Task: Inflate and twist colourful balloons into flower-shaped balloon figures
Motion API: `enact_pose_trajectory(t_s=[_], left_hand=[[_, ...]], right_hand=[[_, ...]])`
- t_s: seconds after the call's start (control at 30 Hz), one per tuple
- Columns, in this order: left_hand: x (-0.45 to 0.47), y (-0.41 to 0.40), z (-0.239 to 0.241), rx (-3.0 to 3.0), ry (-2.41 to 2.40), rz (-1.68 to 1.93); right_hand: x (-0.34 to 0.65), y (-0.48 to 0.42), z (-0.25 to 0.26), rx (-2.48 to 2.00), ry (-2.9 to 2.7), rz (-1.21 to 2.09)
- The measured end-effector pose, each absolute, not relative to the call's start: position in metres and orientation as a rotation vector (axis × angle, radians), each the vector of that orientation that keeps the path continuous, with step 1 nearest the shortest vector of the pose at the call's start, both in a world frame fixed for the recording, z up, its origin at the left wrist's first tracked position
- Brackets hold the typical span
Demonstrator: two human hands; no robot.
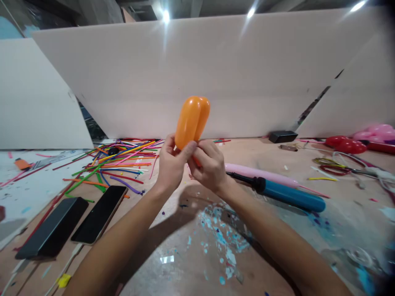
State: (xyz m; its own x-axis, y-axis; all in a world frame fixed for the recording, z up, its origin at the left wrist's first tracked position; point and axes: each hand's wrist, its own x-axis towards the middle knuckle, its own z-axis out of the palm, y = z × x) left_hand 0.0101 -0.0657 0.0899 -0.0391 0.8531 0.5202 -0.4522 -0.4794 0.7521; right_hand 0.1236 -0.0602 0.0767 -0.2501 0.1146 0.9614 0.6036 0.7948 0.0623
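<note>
An orange balloon (191, 119), inflated and folded into side-by-side lobes, stands upright above my two hands near the middle of the view. My left hand (173, 162) is closed on its lower end, thumb pressed against it. Close beside it, my right hand (209, 162) pinches the balloon's base, where a bit of orange shows under the fingers. The fingertips of both hands nearly meet, and the knot or twist between them is hidden. Behind my right wrist lie a blue hand pump (286, 194) with a black nozzle and a long pink balloon (262, 174).
Many uninflated balloons (123, 160) in mixed colours lie spread at the left. A phone (100, 214) and a black box-like device (54, 228) rest nearer me. Red balloons (345, 144), pink balloons (376, 133) and scissors (354, 169) are at the right. White boards (210, 74) stand behind the table.
</note>
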Motion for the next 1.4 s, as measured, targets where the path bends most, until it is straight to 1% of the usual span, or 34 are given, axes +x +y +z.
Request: enact_pose_trajectory(t_s=[0.07,0.13,0.2,0.27,0.3,0.33,0.37,0.4,0.43,0.53,0.6,0.67,0.73,0.83,0.93,1.1,1.17,1.33,1.4], left_hand=[[0.011,-0.061,0.090,1.111,0.429,1.693],[0.008,-0.059,0.093,1.031,0.345,1.678],[0.002,-0.057,0.096,1.004,0.274,1.648],[-0.006,-0.054,0.098,1.024,0.266,1.525],[-0.011,-0.051,0.098,1.046,0.286,1.438],[-0.016,-0.047,0.097,1.073,0.317,1.365],[-0.019,-0.043,0.095,1.100,0.357,1.328],[-0.021,-0.039,0.093,1.123,0.407,1.344],[-0.022,-0.036,0.090,1.143,0.461,1.411],[-0.013,-0.038,0.083,1.242,0.554,1.596],[0.000,-0.049,0.081,1.336,0.495,1.536],[0.014,-0.062,0.080,1.326,0.422,1.489],[0.025,-0.070,0.078,1.219,0.430,1.590],[0.032,-0.070,0.075,1.119,0.485,1.756],[0.026,-0.062,0.075,1.165,0.533,1.784],[0.007,-0.055,0.081,1.470,0.669,1.623],[0.003,-0.055,0.084,1.555,0.704,1.564],[-0.002,-0.056,0.088,1.591,0.748,1.586],[-0.005,-0.056,0.089,1.576,0.736,1.492]], right_hand=[[0.123,-0.058,0.074,-0.599,-1.724,-0.353],[0.125,-0.058,0.078,-0.675,-1.621,-0.063],[0.129,-0.062,0.086,-0.743,-1.551,0.402],[0.131,-0.068,0.095,-0.747,-1.544,0.973],[0.132,-0.070,0.098,-0.724,-1.543,1.207],[0.132,-0.072,0.100,-0.691,-1.538,1.342],[0.132,-0.073,0.102,-0.668,-1.533,1.360],[0.132,-0.073,0.102,-0.666,-1.532,1.266],[0.132,-0.072,0.101,-0.681,-1.541,1.089],[0.134,-0.066,0.094,-0.750,-1.608,0.426],[0.136,-0.063,0.089,-0.735,-1.632,0.092],[0.135,-0.062,0.085,-0.677,-1.655,-0.102],[0.132,-0.063,0.081,-0.650,-1.701,-0.164],[0.125,-0.067,0.079,-0.684,-1.755,-0.143],[0.127,-0.070,0.084,-0.729,-1.772,-0.197],[0.148,-0.067,0.099,-0.740,-1.821,-0.530],[0.153,-0.064,0.100,-0.713,-1.863,-0.560],[0.153,-0.061,0.094,-0.692,-1.840,-0.565],[0.152,-0.064,0.094,-0.719,-1.848,-0.552]])
